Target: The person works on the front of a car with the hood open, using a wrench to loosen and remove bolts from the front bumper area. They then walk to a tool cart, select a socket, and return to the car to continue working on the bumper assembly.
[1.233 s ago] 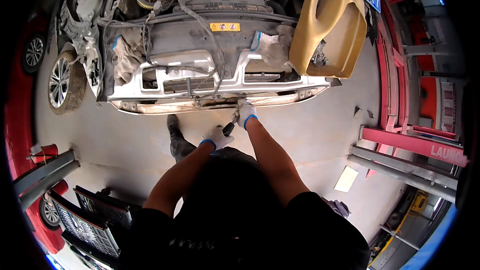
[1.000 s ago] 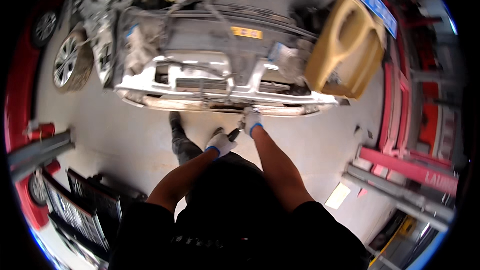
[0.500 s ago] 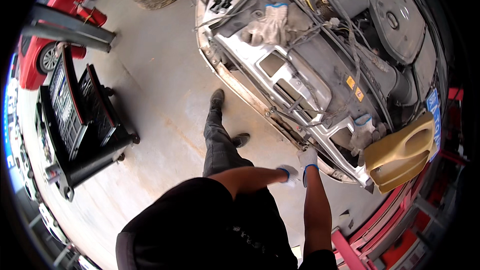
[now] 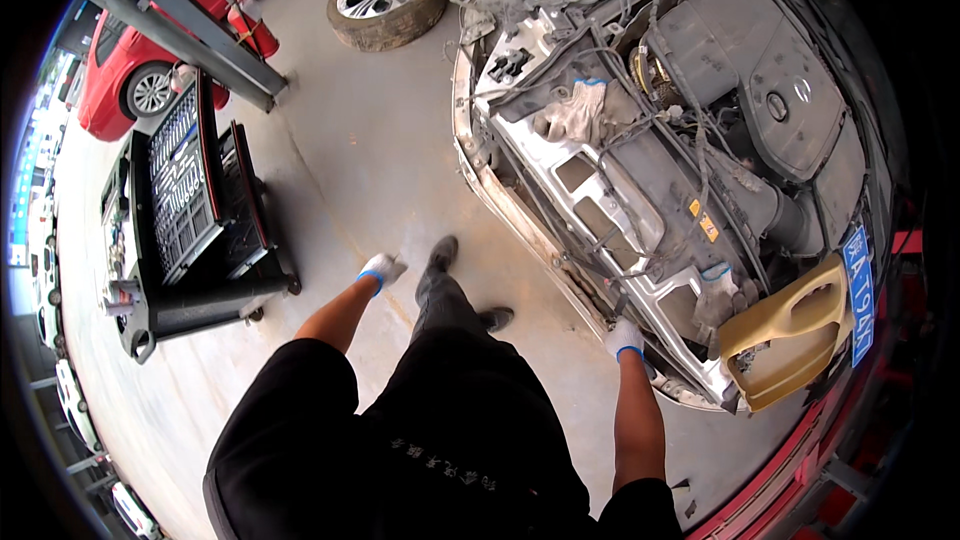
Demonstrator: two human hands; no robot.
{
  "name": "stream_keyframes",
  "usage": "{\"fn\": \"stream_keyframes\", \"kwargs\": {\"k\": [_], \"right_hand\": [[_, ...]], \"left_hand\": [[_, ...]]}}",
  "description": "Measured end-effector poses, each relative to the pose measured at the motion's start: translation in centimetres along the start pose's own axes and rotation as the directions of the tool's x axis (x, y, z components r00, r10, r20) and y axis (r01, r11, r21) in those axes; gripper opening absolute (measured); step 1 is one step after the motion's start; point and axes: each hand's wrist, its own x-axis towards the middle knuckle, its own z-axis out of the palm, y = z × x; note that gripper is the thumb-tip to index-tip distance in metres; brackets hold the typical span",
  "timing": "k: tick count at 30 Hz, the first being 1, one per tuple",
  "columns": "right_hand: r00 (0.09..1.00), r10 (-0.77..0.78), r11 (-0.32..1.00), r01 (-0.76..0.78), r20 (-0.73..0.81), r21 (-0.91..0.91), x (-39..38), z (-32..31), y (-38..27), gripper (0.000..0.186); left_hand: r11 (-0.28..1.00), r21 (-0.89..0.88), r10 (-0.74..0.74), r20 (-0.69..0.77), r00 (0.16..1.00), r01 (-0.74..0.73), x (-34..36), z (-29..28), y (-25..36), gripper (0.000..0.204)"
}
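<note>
My right hand [image 4: 625,337], in a white knit glove with a blue cuff, is closed at the front edge of the stripped car front [image 4: 545,250]. What it holds is too small to name; a short dark piece stands just beyond the fingers. My left hand [image 4: 380,268], gloved alike, hangs out to the left over the floor, away from the car. Its fingers are smeared, and nothing can be made out in them. Close to my right hand, a cut-open gold plastic jug [image 4: 790,325] rests on the car's corner, beside a dirty glove [image 4: 714,296].
A black tool cart [image 4: 215,302] with open tool trays stands to the left. A loose wheel [image 4: 388,2] lies on the floor ahead, near a grey lift post [image 4: 200,35] and a red fire extinguisher [image 4: 252,28]. More worn gloves [image 4: 588,112] lie on the car front.
My left hand has moved from beside my right hand out to the left. My right hand remains at the car's front edge. The view has shifted, showing more of the cart and wheel.
</note>
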Motion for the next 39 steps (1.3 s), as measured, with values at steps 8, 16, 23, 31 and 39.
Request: {"fn": "stream_keyframes", "kwargs": {"k": [8,16,23,31,39], "right_hand": [[0.759,0.315,0.387,-0.651,0.57,0.653,2.8,5.8,3.3,0.013],[0.856,0.45,0.68,-0.513,0.254,0.524,1.5,7.9,8.4,0.021],[0.913,0.395,0.901,-0.407,0.104,0.15,-1.0,0.0,-3.9,0.015],[0.799,0.465,0.447,-0.583,0.38,0.679,0.0,3.4,-1.1,0.022],[0.982,0.186,0.979,-0.184,-0.02,0.092,-2.5,-1.2,-1.2,0.031]], "left_hand": [[0.992,-0.12,-0.034,0.077,0.996,0.043,-1.1,1.9,-3.6,0.06],[0.989,-0.081,0.132,0.153,0.979,-0.121,3.3,-4.1,1.0,0.051],[0.97,-0.241,0.077,0.14,0.987,-0.041,1.6,-11.2,6.9,0.042],[0.911,-0.275,0.369,0.212,0.905,-0.307,-2.2,-3.8,24.1,0.037],[0.857,-0.114,0.516,0.163,0.841,-0.503,-0.3,5.5,29.2,0.038]]}}
